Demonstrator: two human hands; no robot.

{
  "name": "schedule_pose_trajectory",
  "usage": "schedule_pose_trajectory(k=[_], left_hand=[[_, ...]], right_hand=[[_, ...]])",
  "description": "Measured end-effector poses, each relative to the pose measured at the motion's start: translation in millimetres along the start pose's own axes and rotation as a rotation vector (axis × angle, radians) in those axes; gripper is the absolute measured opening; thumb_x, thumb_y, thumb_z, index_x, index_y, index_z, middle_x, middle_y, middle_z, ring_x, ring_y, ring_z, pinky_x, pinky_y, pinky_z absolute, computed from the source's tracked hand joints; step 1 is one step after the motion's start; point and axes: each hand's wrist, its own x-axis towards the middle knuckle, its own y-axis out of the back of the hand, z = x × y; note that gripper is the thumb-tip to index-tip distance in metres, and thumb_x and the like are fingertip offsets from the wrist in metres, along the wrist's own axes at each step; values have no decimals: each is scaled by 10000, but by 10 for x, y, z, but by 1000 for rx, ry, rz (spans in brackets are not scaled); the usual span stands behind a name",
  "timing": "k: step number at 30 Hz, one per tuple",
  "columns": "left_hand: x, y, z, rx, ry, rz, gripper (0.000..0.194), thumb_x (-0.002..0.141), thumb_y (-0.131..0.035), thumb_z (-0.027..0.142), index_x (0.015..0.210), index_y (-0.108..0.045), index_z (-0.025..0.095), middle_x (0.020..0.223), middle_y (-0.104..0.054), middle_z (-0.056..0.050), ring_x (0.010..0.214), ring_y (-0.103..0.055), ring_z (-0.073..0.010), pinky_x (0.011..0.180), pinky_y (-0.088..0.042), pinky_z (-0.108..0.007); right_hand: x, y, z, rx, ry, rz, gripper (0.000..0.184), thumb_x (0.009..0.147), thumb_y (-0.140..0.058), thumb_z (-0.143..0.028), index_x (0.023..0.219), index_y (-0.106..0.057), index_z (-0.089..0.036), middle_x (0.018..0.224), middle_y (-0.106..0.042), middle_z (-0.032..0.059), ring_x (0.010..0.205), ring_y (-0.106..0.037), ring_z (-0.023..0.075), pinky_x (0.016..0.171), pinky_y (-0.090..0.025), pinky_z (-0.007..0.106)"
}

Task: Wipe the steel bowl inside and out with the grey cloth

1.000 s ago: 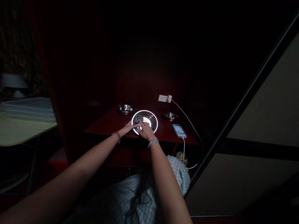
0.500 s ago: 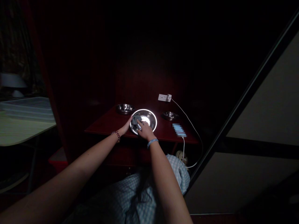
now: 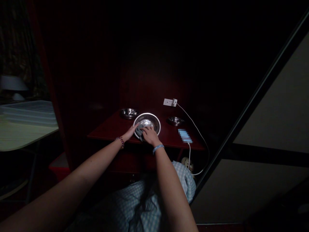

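Observation:
A shiny metal bowl [image 3: 156,121] is tilted toward me over the front of a dark red desk [image 3: 106,127]. My left hand [image 3: 131,132] grips the bowl at its left side, thumb over the rim and the other fingers hidden behind it. A crumpled grey cloth [image 3: 139,131] lies against the bowl's inner left wall. My right hand [image 3: 150,135] reaches over the near rim, its fingers bent and pressing on the cloth.
Two smaller metal bowls, one at the back left [image 3: 129,113] and one at the right [image 3: 175,121], stand on the desk. A phone [image 3: 185,136] with a white cable [image 3: 193,119] lies near the right edge, below a wall socket [image 3: 168,102]. Plastic boxes [image 3: 31,112] rest on a pale table.
The bowl has shifted slightly left and its shine has dimmed. The cloth has moved from the upper left of the bowl down toward the near left rim, with my right hand's fingers following.

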Motion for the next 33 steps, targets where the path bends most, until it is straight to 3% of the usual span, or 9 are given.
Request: schedule_pose_trajectory(k=[3,8,14,25,33], left_hand=[[-16,-5,10,-5,5,36,618,737,-695,520,1229,-640,150,1347,-629,-144,1278,-557,-305,1133,-363,-433],[-36,-20,38,52,-39,79,537,804,-636,424,1266,-612,150,1318,-651,-125,1280,-554,-292,1144,-354,-415],[-20,-11,2,78,-64,100,539,800,-646,357,1293,-586,147,1351,-627,-128,1292,-544,-284,1145,-356,-419],[16,23,-75,72,-44,59,579,840,-606,481,1331,-567,175,1382,-605,-122,1293,-546,-280,1139,-365,-412],[-11,-3,-17,61,-47,51,654,857,-552,571,1363,-546,156,1440,-552,-133,1347,-492,-271,1158,-327,-386]], right_hand=[[5,2,-13,-19,-11,-5,433,1033,-298,-347,1367,-568,-290,1417,-538,23,1297,-419,238,1072,-365,379],[-8,10,-25,-34,-3,27,483,1029,-291,-496,1315,-617,-287,1389,-569,31,1290,-420,259,1058,-369,389],[-18,46,-27,-62,-40,37,524,1030,-265,-503,1256,-672,-262,1378,-579,49,1294,-408,283,1035,-376,388],[-10,102,-36,-137,-178,68,590,1036,-225,-457,1208,-712,-172,1443,-523,131,1313,-393,306,1042,-329,408],[0,110,-3,-173,-199,75,566,1038,-244,-418,1147,-732,-152,1337,-624,125,1277,-438,285,1037,-315,413]])
